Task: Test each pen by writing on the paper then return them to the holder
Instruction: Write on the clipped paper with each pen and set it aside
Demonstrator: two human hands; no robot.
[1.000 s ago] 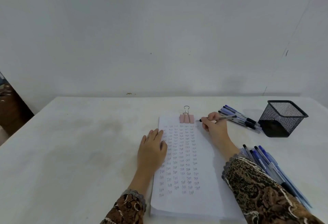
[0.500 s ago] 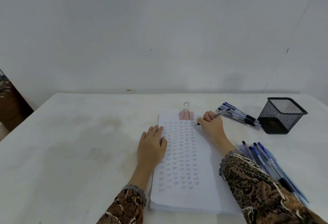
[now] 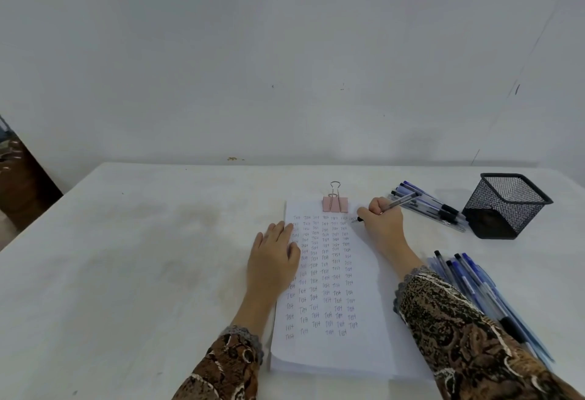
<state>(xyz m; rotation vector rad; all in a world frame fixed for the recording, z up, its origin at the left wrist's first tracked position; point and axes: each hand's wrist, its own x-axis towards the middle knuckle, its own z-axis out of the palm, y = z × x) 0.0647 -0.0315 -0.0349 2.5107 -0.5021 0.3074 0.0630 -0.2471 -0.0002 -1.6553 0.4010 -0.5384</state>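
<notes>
Two forearms in patterned sleeves are reaching up from 6 o'clock over the white table (image 3: 126,257). Your left hand (image 3: 273,260) is lying flat, fingers spread loose, palm pressing the left edge of the paper (image 3: 329,345), holding nothing. Your right hand (image 3: 381,220) is curling closed around a pen (image 3: 399,202), wrist bent toward 11 o'clock; its tip is touching the sheet at the top right, just beside the last word of the first row, and its barrel is slanting up toward 2 o'clock. Rows of small handwritten words are covering most of the page. A pink binder clip (image 3: 335,203) is pinching the top edge. At 2 o'clock the black mesh holder (image 3: 506,206) is standing upright, with one bunch of pens (image 3: 440,211) lying just beside it. A second bunch (image 3: 474,285) is lying at 4 o'clock, partly under your right sleeve.
</notes>
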